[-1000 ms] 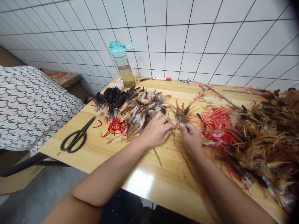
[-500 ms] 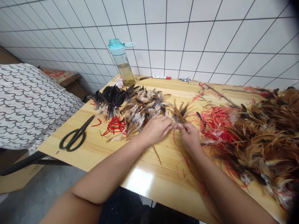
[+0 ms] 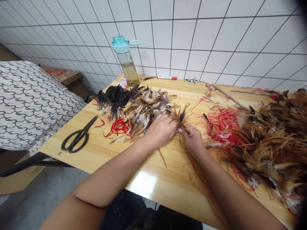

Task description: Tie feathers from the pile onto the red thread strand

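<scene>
A small bundle of brown feathers point(image 3: 180, 117) stands tips up between my two hands at the middle of the table. My left hand point(image 3: 162, 131) is closed around its left side, with the fingers curled. From the right, my right hand point(image 3: 192, 138) pinches the bundle low down, thumb and fingers together. A red string point(image 3: 188, 155) runs down from between the hands toward the table's front edge. Just behind my left hand lies a heap of brown and white feathers point(image 3: 144, 108). The quill ends of the held bundle are hidden by my fingers.
Black scissors point(image 3: 78, 137) lie at the left. Red string pieces point(image 3: 119, 126) and black feathers point(image 3: 115, 97) are near them. A water bottle point(image 3: 127, 64) and a red marker point(image 3: 166, 77) stand along the wall side. Tangled red string point(image 3: 224, 123) and a large feather pile point(image 3: 275, 140) cover the right.
My left hand has moved slightly right and up, onto the feather bundle. The bundle has shifted a little left and now leans between both hands. The view has tilted slightly.
</scene>
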`<action>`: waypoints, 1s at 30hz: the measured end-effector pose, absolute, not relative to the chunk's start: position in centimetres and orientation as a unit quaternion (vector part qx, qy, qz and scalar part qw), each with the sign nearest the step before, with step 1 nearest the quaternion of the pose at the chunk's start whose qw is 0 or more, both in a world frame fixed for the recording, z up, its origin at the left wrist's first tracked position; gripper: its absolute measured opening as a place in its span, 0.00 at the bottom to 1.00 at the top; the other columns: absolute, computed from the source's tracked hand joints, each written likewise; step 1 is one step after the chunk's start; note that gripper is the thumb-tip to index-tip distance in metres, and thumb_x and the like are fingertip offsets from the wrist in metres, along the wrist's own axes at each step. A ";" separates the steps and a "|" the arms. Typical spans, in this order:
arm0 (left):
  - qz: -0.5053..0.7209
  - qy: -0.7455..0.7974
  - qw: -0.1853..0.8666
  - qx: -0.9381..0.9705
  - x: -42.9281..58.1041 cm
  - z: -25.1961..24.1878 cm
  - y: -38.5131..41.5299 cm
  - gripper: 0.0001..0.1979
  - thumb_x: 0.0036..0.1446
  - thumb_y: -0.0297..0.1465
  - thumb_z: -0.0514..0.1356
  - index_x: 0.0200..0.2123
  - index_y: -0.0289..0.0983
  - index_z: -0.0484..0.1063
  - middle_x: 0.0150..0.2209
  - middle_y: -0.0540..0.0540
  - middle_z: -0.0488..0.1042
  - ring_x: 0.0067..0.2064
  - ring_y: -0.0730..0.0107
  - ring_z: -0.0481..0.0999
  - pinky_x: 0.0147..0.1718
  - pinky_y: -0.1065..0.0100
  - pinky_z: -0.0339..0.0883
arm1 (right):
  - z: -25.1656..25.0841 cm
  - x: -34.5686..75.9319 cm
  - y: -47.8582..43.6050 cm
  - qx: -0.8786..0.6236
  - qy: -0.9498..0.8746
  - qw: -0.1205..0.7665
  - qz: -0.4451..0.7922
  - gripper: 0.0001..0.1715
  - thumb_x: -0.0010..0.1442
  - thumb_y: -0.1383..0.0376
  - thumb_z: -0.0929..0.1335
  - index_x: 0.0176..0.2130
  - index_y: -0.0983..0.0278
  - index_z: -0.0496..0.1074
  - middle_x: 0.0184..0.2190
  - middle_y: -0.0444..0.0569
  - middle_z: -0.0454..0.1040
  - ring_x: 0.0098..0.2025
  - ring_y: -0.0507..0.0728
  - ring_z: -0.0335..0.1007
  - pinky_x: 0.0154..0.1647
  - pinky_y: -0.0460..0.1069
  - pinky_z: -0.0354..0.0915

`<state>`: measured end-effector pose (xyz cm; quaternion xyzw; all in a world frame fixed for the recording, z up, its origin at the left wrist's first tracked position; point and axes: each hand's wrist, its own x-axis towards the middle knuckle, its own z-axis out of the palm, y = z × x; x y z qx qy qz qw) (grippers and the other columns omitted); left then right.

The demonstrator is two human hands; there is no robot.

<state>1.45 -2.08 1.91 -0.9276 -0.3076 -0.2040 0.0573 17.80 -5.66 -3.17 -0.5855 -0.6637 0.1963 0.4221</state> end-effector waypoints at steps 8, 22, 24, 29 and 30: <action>-0.273 -0.312 0.040 -0.909 1.1 2.3 -2.0 0.10 0.64 0.30 0.52 0.40 0.34 0.72 0.40 0.42 0.74 0.43 0.62 0.69 0.43 0.62 0.63 | -3.3 18.1 -5.4 -0.576 -0.634 0.454 0.245 0.13 0.57 0.60 0.63 0.28 0.62 0.74 0.29 0.50 0.75 0.35 0.59 0.70 0.39 0.53 0.63; -0.225 -0.341 -0.010 -0.913 1.5 -0.2 -0.7 0.11 0.59 0.29 0.57 0.44 0.36 0.75 0.41 0.42 0.71 0.45 0.60 0.65 0.47 0.57 0.64 | -2.3 18.1 -5.7 -0.580 -0.465 0.569 0.352 0.18 0.53 0.51 0.67 0.28 0.63 0.72 0.27 0.47 0.74 0.32 0.55 0.67 0.37 0.51 0.63; -0.220 -0.344 -0.012 -0.913 1.8 -0.5 -0.6 0.09 0.60 0.30 0.56 0.40 0.35 0.75 0.39 0.42 0.71 0.44 0.60 0.65 0.46 0.58 0.64 | -2.4 18.0 -5.7 -0.586 -0.474 0.568 0.331 0.18 0.53 0.51 0.67 0.27 0.63 0.72 0.26 0.47 0.74 0.31 0.55 0.68 0.37 0.51 0.64; -0.234 -0.346 -0.031 -0.908 1.6 -0.3 -0.4 0.07 0.61 0.28 0.55 0.34 0.35 0.72 0.38 0.43 0.72 0.43 0.62 0.66 0.46 0.60 0.63 | -2.8 18.1 -5.6 -0.606 -0.500 0.552 0.280 0.16 0.54 0.53 0.66 0.27 0.62 0.72 0.26 0.48 0.75 0.32 0.57 0.69 0.38 0.52 0.64; -0.245 -0.346 -0.043 -0.905 1.5 -0.1 -0.4 0.06 0.61 0.28 0.54 0.34 0.35 0.71 0.38 0.44 0.72 0.43 0.63 0.66 0.47 0.60 0.62 | -2.8 18.1 -5.7 -0.609 -0.504 0.548 0.273 0.15 0.54 0.54 0.66 0.27 0.62 0.73 0.27 0.48 0.76 0.32 0.57 0.69 0.38 0.52 0.64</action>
